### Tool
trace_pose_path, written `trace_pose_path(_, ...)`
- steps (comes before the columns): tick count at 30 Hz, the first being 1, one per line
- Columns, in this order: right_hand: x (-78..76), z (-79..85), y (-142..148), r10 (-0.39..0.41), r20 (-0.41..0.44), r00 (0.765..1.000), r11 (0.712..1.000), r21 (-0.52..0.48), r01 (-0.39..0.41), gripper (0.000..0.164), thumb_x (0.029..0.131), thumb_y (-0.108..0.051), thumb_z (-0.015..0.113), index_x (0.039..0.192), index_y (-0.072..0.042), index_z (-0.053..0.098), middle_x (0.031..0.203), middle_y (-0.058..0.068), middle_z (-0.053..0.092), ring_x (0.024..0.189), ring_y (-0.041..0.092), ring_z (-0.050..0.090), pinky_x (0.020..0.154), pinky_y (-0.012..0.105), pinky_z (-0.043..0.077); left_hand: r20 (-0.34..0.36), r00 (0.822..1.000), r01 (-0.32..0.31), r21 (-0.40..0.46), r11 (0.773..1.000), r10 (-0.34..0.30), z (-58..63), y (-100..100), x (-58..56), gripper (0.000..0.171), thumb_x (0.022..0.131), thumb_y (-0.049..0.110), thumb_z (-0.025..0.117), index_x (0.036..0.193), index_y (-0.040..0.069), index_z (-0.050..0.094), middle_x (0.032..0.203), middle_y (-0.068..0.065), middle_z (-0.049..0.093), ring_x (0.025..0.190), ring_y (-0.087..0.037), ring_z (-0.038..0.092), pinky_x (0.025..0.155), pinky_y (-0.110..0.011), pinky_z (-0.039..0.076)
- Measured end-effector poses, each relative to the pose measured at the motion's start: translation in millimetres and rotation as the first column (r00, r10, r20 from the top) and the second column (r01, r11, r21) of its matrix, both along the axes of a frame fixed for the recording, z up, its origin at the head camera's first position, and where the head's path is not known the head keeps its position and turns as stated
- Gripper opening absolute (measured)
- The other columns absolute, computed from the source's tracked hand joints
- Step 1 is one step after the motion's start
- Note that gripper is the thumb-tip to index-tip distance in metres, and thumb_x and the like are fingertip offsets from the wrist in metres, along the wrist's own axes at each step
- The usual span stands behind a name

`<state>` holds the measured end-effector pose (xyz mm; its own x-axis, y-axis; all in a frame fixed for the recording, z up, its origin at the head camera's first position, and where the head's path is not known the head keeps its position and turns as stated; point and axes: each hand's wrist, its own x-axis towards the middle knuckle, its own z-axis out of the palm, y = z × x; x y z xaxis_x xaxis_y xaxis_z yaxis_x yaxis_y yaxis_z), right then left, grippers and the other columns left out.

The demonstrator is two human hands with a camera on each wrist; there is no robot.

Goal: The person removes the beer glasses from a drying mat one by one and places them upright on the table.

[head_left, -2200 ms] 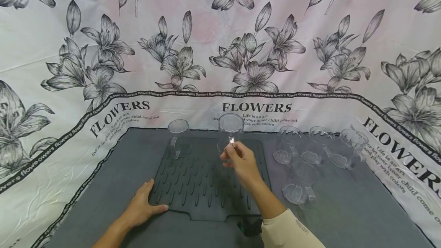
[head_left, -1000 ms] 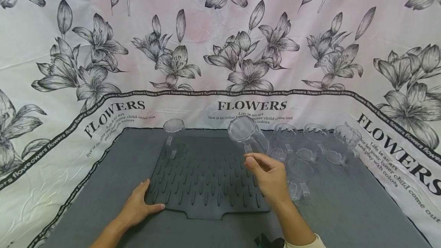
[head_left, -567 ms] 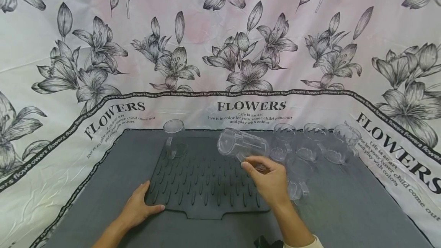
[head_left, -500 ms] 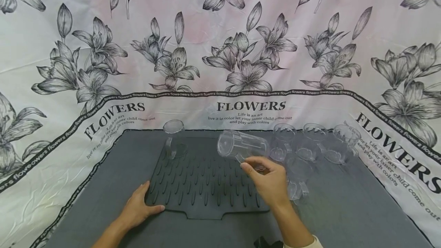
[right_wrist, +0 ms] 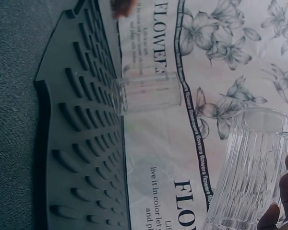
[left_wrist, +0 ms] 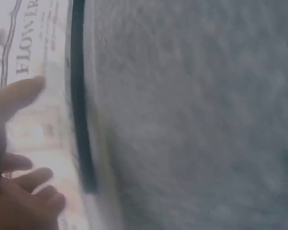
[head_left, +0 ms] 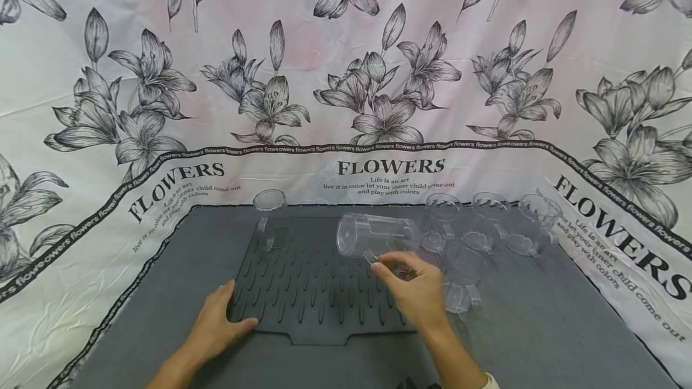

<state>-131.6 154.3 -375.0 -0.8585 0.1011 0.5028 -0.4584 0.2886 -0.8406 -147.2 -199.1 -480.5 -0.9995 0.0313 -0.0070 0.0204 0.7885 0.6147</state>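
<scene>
My right hand (head_left: 416, 287) pinches the handle of a clear glass mug (head_left: 378, 234) and holds it nearly on its side above the back right part of a dark ribbed mat (head_left: 319, 320). In the right wrist view the held mug (right_wrist: 252, 163) shows fluted walls, with fingertips (right_wrist: 270, 218) at its handle. My left hand (head_left: 216, 320) rests at the mat's front left corner, thumb on the front edge, fingers extended along the side. Another clear mug (head_left: 270, 202) stands at the mat's back left.
Right of the mat stand several more clear mugs, three in a back row, including a middle one (head_left: 489, 224), and one nearer mug (head_left: 458, 294). A flower-printed cloth (head_left: 389, 188) hangs behind the grey table (head_left: 540, 329). A dark object (head_left: 411, 384) shows at the bottom edge.
My right hand has lifted the mug off the mat, drawn it back to the right and tipped it from upright to nearly horizontal, lowering it slightly. The left hand stays at the corner.
</scene>
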Motion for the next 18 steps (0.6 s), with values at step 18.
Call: trace_pose_path(18, -10.3, -39.7, -3.1, 0.013, -0.143, 0.99, 0.998, 0.06, -0.004, 0.011, 0.076, -0.016, 0.083, 0.084, -0.017, 0.075, 0.084, -0.014, 0.068, 0.079, 0.012, 0.063, 0.07, 0.038, 0.049, -0.315, 0.93, 0.324, 0.462, 0.825, -0.189, 65.9, 102.0, -22.6, 0.088, 0.084, 0.024, 0.078, 0.153, 0.01, 0.024, 0.153, -0.012, 0.029, 0.135, -0.032, 0.034, 0.101, -0.038, 0.041)
